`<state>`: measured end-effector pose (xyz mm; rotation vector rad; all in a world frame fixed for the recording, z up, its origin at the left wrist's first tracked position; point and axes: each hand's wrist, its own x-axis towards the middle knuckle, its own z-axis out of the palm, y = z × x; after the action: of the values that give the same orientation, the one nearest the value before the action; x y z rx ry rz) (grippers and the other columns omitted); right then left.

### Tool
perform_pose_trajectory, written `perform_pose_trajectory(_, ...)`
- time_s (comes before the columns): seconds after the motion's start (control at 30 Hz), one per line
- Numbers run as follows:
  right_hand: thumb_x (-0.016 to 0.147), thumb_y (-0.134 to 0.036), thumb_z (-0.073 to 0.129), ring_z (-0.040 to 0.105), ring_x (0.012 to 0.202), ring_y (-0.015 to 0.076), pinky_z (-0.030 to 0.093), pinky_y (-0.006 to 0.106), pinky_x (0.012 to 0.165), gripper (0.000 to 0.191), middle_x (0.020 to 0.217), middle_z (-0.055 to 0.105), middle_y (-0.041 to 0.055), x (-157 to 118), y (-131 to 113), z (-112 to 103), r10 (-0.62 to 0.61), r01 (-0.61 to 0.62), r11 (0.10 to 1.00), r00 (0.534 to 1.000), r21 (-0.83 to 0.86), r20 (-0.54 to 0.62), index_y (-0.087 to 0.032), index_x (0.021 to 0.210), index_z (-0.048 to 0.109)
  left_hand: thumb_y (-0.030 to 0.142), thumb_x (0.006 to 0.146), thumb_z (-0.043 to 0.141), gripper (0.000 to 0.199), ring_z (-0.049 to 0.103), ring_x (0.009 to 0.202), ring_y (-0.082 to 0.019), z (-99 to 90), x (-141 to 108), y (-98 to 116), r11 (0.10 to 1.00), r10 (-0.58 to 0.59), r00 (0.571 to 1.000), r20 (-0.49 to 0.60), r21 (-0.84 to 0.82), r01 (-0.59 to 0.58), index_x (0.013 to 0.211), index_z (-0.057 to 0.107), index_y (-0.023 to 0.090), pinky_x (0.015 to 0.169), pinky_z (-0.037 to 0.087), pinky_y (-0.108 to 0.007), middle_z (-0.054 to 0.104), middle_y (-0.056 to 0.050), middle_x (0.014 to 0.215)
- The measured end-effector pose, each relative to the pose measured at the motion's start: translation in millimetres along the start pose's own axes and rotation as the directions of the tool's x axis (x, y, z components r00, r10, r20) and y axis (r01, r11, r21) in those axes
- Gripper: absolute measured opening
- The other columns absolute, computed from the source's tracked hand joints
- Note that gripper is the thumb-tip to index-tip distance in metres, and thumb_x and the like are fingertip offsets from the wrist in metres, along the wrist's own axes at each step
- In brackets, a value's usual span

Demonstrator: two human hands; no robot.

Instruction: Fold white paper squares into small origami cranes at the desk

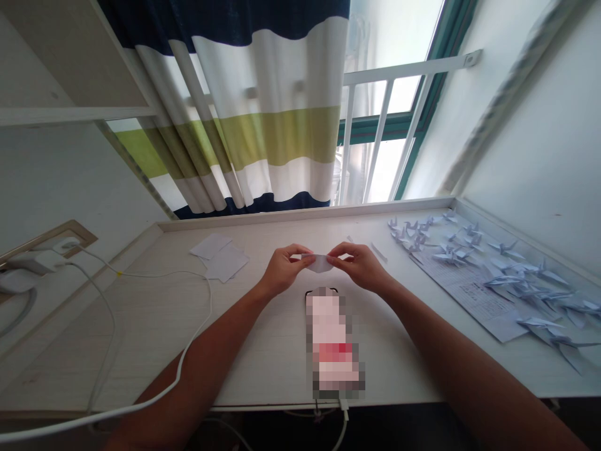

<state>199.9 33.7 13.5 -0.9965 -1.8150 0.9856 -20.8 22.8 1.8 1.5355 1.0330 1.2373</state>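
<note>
A small folded piece of white paper [320,264] is held above the white desk [263,351], between both hands. My left hand [285,268] pinches its left end between thumb and fingers. At the right end, my right hand [353,263] pinches it the same way. Just below the hands lies a phone [332,338], its screen pixelated, with a cable at its lower end. Several square white paper sheets [228,262] lie to the left of my left hand. Thin paper strips [379,252] rest beyond my right hand.
Many folded paper cranes [453,254] stand at the right, some on a printed sheet [474,300]. White cables [209,307] run from plugs [44,262] at the left wall across the desk and my left forearm. A striped curtain [282,138] and white railing [380,125] are behind.
</note>
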Motion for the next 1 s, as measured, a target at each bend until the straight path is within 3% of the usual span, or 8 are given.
perform_pose_trajectory(0.17,0.086,-0.05,0.07,0.073,0.082,0.0239,0.06,0.041,0.077,0.036,0.093,0.076,0.0098,-2.9,-5.0,1.7,0.044,-0.045,0.999,0.998,0.027,0.053,-0.018,0.1,0.076,0.034,0.078,0.082,0.015,0.065,0.103,-0.022,-0.1,-0.3,0.3,0.975,0.221,0.972,-0.082,0.029,-0.219,0.086,0.08,0.021,0.086,0.055,-0.036,0.069,-0.008,0.106)
perform_pose_trajectory(0.3,0.091,-0.05,0.066,0.074,0.088,0.0242,0.06,0.044,0.084,0.044,0.099,0.077,0.0103,-4.9,-6.7,-0.1,0.053,-0.062,0.997,0.988,0.054,0.144,-0.02,0.123,0.068,0.028,0.083,0.077,0.009,0.063,0.11,-0.023,-3.8,-2.3,2.8,0.908,0.387,0.922,-0.018,0.183,-0.377,0.092,0.081,0.026,0.094,0.053,-0.04,0.067,-0.008,0.11)
perform_pose_trajectory(0.4,0.087,-0.048,0.07,0.073,0.093,0.0249,0.059,0.047,0.088,0.049,0.104,0.076,0.0112,-3.8,-6.6,-3.1,0.046,-0.058,0.994,0.99,0.09,0.134,-0.021,0.128,0.065,0.026,0.085,0.076,0.012,0.063,0.111,-0.024,-6.7,-2.0,2.1,0.866,0.445,0.895,0.028,0.241,-0.438,0.096,0.08,0.028,0.094,0.053,-0.042,0.066,-0.008,0.112)
perform_pose_trajectory(0.57,0.077,-0.042,0.081,0.069,0.11,0.0279,0.056,0.05,0.097,0.05,0.119,0.071,0.0128,-0.9,-7.8,-5.0,-0.024,0.023,0.975,1.0,0.22,0.001,-0.022,0.12,0.066,0.025,0.086,0.075,0.012,0.063,0.111,-0.023,-8.3,-0.3,-0.8,0.841,0.463,0.886,0.033,0.3,-0.45,0.096,0.08,0.029,0.097,0.051,-0.042,0.067,-0.008,0.114)
perform_pose_trajectory(0.73,0.079,-0.041,0.079,0.07,0.109,0.0267,0.056,0.049,0.097,0.029,0.12,0.072,0.0115,-2.6,-6.5,2.3,-0.046,0.036,0.945,0.999,0.324,0.024,-0.021,0.093,0.065,0.026,0.085,0.076,0.013,0.065,0.104,-0.021,-7.1,-0.7,-1.9,0.838,0.46,0.887,0.03,0.315,-0.445,0.096,0.08,0.028,0.094,0.052,-0.04,0.069,-0.007,0.107)
perform_pose_trajectory(0.9,0.084,-0.041,0.074,0.067,0.113,0.0271,0.05,0.051,0.103,0.019,0.122,0.072,0.0093,-4.7,-1.8,7.6,-0.124,0.124,0.992,0.992,0.018,-0.006,-0.022,0.09,0.074,0.03,0.085,0.076,0.012,0.066,0.096,-0.02,-2.6,-2.7,-2.7,0.869,0.412,0.91,0.053,0.277,-0.41,0.096,0.08,0.026,0.088,0.053,-0.037,0.07,-0.007,0.098)
perform_pose_trajectory(1.0,0.085,-0.04,0.073,0.068,0.106,0.0265,0.053,0.047,0.095,0.017,0.112,0.073,0.0085,-5.0,-2.4,8.6,-0.181,0.177,0.974,0.983,-0.138,-0.012,-0.024,0.09,0.077,0.033,0.085,0.075,0.013,0.068,0.091,-0.02,1.5,-5.3,-2.4,0.897,0.355,0.932,0.076,0.252,-0.362,0.094,0.079,0.024,0.084,0.054,-0.036,0.073,-0.007,0.094)
